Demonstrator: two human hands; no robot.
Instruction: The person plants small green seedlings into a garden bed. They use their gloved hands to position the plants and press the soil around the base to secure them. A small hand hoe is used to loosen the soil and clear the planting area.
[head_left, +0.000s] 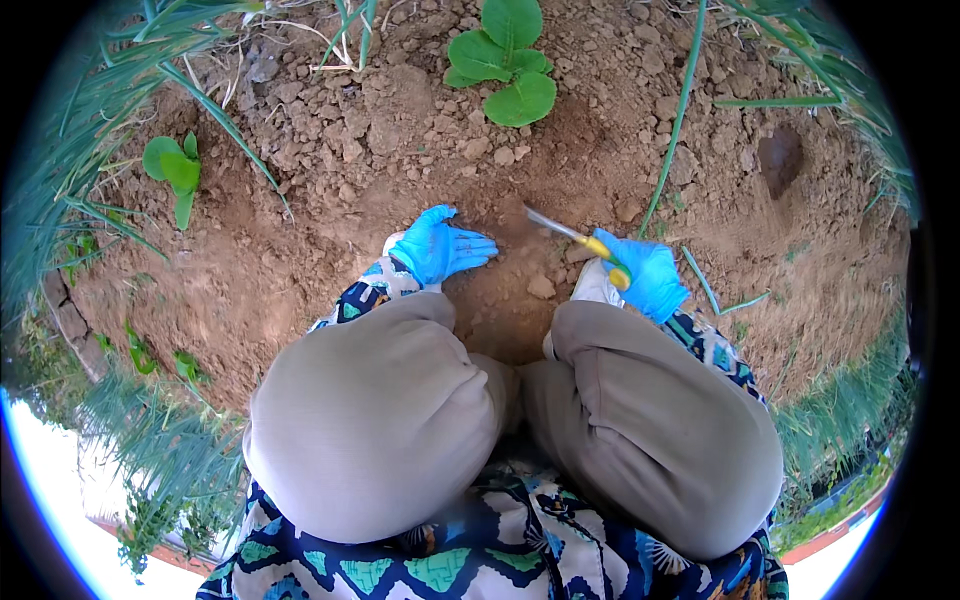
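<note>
My right hand, in a blue glove, is closed around the yellow-and-green handle of a small hand tool. Its slim metal shaft points left over the soil; the tip is blurred, so its exact kind is unclear. My left hand, gloved in blue too, has its fingers stretched out and holds nothing. Dirt marks its fingers, and it is low over the bare soil between my feet. Beyond both hands grows a broad-leaved green seedling.
A smaller seedling stands at left. Long green onion-like leaves line the left side, and more the right. A dark brown clump lies at right. My bent knees and white shoe are close to the hands.
</note>
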